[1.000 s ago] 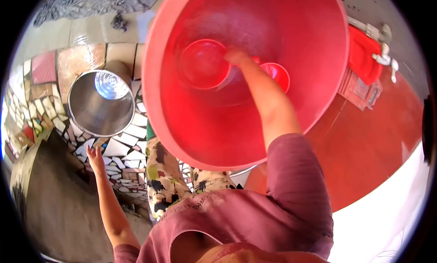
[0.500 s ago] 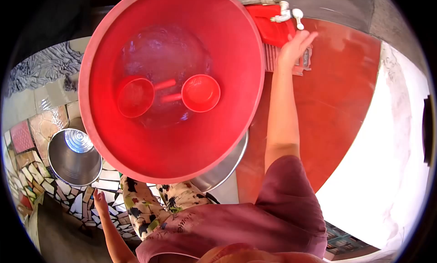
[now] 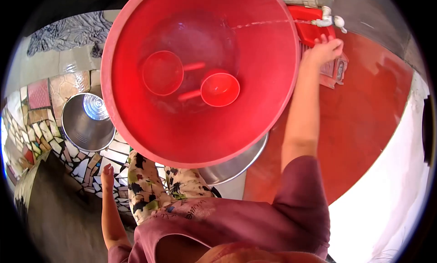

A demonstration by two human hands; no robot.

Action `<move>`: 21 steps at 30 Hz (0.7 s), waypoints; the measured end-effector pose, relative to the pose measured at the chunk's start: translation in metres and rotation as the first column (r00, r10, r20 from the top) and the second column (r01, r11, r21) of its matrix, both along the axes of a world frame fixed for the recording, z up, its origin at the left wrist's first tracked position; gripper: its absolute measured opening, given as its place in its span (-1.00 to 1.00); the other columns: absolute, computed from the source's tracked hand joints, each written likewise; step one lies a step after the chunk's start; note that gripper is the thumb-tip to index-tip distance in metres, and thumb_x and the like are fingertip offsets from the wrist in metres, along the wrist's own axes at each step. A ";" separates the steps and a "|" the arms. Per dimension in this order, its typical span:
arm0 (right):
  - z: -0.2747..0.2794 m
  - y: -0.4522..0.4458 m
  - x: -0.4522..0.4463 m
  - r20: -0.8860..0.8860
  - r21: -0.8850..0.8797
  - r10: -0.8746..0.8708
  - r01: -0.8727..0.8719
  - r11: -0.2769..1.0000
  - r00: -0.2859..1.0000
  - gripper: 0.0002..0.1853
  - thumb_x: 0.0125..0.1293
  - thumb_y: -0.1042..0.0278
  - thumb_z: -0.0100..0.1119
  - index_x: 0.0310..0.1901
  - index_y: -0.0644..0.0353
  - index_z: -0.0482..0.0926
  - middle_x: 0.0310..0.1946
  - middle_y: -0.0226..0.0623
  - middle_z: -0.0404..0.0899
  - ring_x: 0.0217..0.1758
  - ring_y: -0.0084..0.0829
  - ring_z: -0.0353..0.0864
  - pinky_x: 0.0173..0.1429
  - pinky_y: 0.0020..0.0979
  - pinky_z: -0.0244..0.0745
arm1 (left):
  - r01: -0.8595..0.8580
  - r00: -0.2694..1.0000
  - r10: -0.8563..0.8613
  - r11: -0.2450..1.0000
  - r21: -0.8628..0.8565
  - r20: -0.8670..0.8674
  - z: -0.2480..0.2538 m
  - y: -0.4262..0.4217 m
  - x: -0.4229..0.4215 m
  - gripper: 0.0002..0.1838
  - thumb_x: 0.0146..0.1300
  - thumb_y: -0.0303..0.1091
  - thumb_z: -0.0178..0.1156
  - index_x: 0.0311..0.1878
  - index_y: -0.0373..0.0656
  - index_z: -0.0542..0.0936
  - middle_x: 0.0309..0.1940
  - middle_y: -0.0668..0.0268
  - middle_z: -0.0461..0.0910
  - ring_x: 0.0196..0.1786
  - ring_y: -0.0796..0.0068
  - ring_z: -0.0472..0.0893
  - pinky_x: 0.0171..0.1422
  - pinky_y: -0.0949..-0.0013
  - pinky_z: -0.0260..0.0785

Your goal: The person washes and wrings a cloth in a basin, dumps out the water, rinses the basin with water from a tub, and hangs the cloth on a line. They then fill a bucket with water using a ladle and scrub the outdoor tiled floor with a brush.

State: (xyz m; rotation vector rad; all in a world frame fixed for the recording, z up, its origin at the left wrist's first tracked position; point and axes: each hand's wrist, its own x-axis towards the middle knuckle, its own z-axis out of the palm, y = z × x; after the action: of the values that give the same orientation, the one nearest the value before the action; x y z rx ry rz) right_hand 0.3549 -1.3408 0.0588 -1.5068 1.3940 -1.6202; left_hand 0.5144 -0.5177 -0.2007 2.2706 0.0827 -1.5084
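A thin stream of water runs from the white tap (image 3: 324,21) into the large red basin (image 3: 114,81). Just below the tap is my right hand (image 3: 325,50), its fingers loosely bent and apart, touching nothing. Two red dippers lie in the water of the basin: one dipper (image 3: 163,74) on the left and the other dipper (image 3: 220,90) on the right, their handles pointing past each other. My left hand (image 3: 107,171) hangs low at my side with nothing in it, its fingers loosely extended, below a metal bucket (image 3: 75,126).
Behind my right hand are a red container (image 3: 302,28) and a ribbed pinkish object (image 3: 334,74). A metal tub (image 3: 236,165) shows partly under the basin. Wet grey cloth (image 3: 68,33) lies at the upper left, beyond the mosaic floor (image 3: 82,169).
Water now flows from the tap, whose handle has turned. My right hand has dropped slightly away from it, fingers more bent. The view has shifted, and the dippers have drifted in the basin.
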 end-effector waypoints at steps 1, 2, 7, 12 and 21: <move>-0.015 0.036 0.009 0.041 0.064 0.070 -0.073 0.995 0.997 -0.61 0.39 0.13 -0.08 0.08 0.21 0.21 -0.15 -0.32 0.41 -0.28 -0.53 0.42 -0.34 -0.59 0.35 | -0.030 1.000 0.030 0.999 0.016 -0.008 0.004 -0.003 -0.002 -0.68 0.27 -0.27 0.09 0.02 -0.22 0.50 -0.52 0.31 0.51 -0.45 0.60 0.45 -0.34 0.49 0.32; -0.056 0.069 0.007 -0.060 0.205 0.205 -0.189 0.960 0.977 -0.63 0.37 0.15 -0.03 0.06 0.21 0.26 -0.16 -0.28 0.44 -0.22 -0.50 0.45 -0.23 -0.51 0.38 | -0.063 0.998 0.063 0.998 0.030 -0.013 0.007 -0.006 -0.005 -0.69 0.27 -0.28 0.09 0.01 -0.22 0.50 -0.54 0.34 0.50 -0.46 0.62 0.44 -0.36 0.50 0.31; -0.251 0.195 0.015 -0.476 0.787 0.846 -0.312 0.532 0.241 -0.27 0.20 -0.08 0.14 0.28 0.19 0.23 0.20 -0.06 0.34 0.26 -0.16 0.33 0.33 -0.26 0.17 | -0.103 0.993 0.104 0.995 0.010 -0.061 0.037 -0.039 -0.005 -0.71 0.29 -0.30 0.07 0.01 -0.23 0.51 -0.51 0.38 0.50 -0.47 0.66 0.42 -0.40 0.55 0.29; -0.351 0.175 0.047 -0.092 0.992 0.947 0.054 0.114 -0.307 -0.31 0.12 -0.22 0.12 0.12 0.19 0.44 -0.01 -0.12 0.54 0.07 -0.25 0.50 0.15 -0.35 0.37 | -0.038 0.999 0.039 0.998 0.055 -0.016 0.028 0.013 -0.013 -0.71 0.28 -0.26 0.07 -0.03 -0.23 0.51 -0.47 0.29 0.57 -0.41 0.54 0.53 -0.26 0.45 0.37; -0.302 0.155 0.025 0.212 0.920 0.946 0.276 -0.278 0.245 -0.59 0.25 0.07 -0.04 -0.08 0.28 0.48 -0.37 -0.14 0.61 -0.47 -0.38 0.59 -0.41 -0.42 0.50 | -0.162 0.982 0.166 0.986 0.046 -0.094 0.020 0.016 -0.027 -0.70 0.30 -0.22 0.05 0.03 -0.15 0.49 -0.40 0.39 0.56 -0.40 0.64 0.51 -0.38 0.55 0.33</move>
State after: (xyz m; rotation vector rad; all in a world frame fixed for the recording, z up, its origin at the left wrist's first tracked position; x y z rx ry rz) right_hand 0.3801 -1.1857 -0.2434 -1.2797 1.1988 1.1360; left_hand 0.4878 -0.5013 -0.1806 2.1592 0.3215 -1.5409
